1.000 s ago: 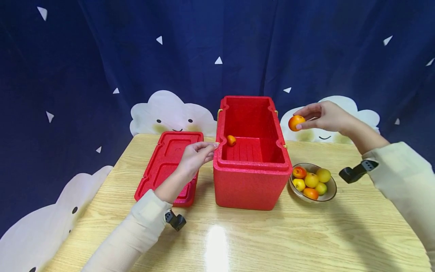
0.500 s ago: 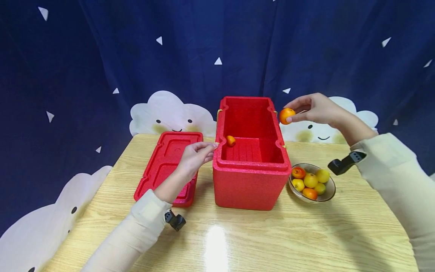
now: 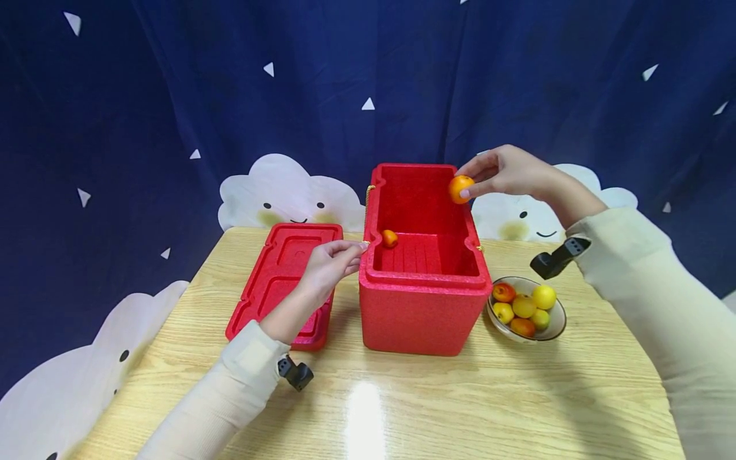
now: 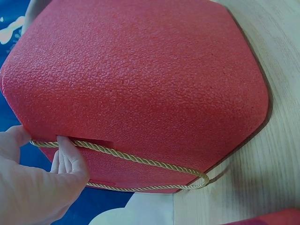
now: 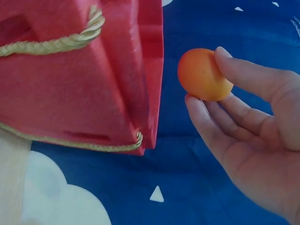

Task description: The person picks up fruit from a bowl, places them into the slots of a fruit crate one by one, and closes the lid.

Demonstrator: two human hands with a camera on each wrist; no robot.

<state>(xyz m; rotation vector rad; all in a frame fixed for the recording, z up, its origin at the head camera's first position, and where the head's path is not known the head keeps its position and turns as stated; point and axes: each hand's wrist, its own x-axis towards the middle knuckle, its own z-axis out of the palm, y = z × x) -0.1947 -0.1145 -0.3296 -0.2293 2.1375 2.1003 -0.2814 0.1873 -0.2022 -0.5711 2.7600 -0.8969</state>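
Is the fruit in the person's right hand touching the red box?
Apart: the right wrist view shows blue curtain between the orange fruit and the red box.

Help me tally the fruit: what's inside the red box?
Inside the red box, one orange fruit lies on the floor, toward the left side. The near wall hides the closest strip of floor, so anything there cannot be seen.

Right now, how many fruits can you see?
8: the held fruit in the right grip, an orange fruit inside the red box, and six fruits in the bowl. More may be hidden beneath those.
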